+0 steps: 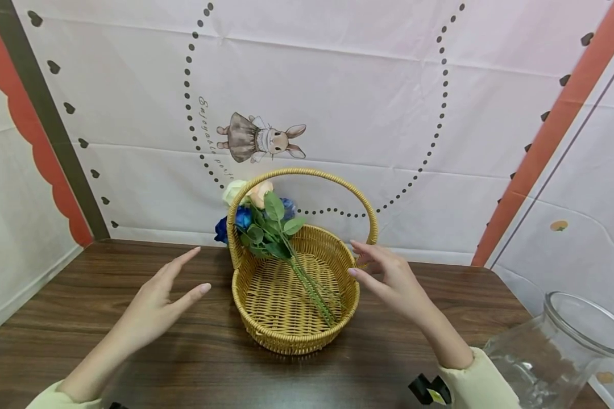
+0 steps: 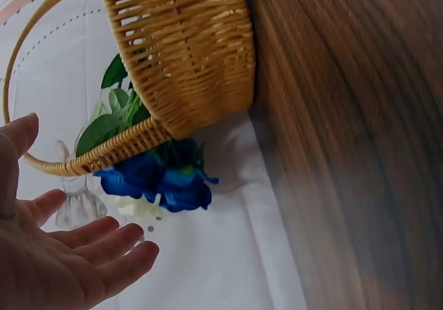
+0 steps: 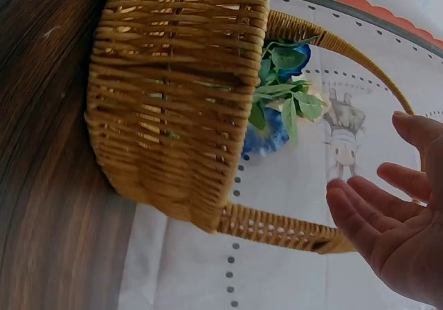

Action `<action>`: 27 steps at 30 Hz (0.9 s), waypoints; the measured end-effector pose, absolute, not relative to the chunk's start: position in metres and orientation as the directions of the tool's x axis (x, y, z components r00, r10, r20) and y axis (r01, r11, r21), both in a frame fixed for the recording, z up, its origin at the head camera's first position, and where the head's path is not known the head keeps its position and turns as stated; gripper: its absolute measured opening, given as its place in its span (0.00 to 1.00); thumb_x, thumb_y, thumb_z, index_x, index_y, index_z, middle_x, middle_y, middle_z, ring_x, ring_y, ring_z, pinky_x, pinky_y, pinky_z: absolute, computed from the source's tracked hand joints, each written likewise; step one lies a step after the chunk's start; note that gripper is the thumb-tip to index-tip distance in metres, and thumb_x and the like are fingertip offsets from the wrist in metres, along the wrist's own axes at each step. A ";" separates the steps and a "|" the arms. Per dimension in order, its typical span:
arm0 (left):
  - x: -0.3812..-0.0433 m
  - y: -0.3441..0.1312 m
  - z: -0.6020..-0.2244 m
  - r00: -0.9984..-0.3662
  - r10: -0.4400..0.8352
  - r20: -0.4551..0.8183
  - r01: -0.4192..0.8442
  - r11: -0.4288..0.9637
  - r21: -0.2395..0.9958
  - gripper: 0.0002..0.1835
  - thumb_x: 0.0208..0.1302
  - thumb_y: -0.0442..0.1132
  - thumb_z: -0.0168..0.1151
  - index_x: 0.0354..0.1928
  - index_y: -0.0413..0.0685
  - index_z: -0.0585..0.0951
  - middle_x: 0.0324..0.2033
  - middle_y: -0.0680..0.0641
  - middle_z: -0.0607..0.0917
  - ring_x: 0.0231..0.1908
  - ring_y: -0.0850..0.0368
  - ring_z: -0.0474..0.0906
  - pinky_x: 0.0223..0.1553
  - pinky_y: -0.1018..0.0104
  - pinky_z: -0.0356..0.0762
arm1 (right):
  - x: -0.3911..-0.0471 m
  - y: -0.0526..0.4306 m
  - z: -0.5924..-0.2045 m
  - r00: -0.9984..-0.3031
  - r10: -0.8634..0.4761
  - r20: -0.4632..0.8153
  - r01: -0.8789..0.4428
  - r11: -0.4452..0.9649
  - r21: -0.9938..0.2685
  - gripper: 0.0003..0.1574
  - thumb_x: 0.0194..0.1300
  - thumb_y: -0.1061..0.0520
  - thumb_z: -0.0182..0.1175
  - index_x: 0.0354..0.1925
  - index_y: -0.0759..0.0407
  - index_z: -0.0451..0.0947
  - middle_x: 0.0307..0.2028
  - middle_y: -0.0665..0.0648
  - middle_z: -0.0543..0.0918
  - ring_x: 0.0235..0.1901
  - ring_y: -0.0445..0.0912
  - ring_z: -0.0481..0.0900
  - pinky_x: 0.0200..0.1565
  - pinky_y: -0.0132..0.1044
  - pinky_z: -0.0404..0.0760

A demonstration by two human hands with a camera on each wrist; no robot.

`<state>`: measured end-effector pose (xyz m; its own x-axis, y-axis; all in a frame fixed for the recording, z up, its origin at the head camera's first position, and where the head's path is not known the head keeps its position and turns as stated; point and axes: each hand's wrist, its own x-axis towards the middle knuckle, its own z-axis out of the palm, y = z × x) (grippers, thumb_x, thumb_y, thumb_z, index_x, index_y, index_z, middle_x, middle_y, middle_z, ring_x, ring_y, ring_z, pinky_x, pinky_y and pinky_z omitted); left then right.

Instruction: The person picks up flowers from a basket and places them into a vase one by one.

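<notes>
A woven wicker basket [image 1: 297, 341] with a tall arched handle [image 1: 302, 172] stands on the table. Inside it lean artificial roses, their green stems [image 1: 309, 284] slanting across the basket floor. The blue rose heads [image 1: 243, 217], a white rose [image 1: 233, 192] and a peach rose [image 1: 260, 193] lie at the back left rim by the handle. My left hand [image 1: 150, 307] hovers left of the basket, fingers extended, holding nothing. At the basket's right side is my right hand [image 1: 394, 281], its fingers loosely bent near the rim and handle base; the right wrist view shows its palm bare.
A clear glass vase [image 1: 547, 352] stands at the right edge of the dark wood table [image 1: 184, 369]. Behind the table hangs a white printed cloth [image 1: 337, 102] with a rabbit figure. A small black object [image 1: 430, 390] shows by the right sleeve.
</notes>
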<state>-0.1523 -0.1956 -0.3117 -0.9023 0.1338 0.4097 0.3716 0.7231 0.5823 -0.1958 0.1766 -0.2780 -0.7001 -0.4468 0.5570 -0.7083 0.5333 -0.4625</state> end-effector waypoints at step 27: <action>-0.157 -0.159 -0.339 -0.979 0.185 0.088 0.167 0.475 0.864 0.35 0.61 0.49 0.59 0.67 0.53 0.57 0.60 0.29 0.64 0.56 0.35 0.66 0.49 0.42 0.70 | -0.229 0.124 -0.303 -0.895 -0.422 0.145 -0.394 0.594 -0.702 0.24 0.61 0.55 0.59 0.54 0.65 0.73 0.41 0.59 0.82 0.38 0.49 0.80 0.36 0.35 0.79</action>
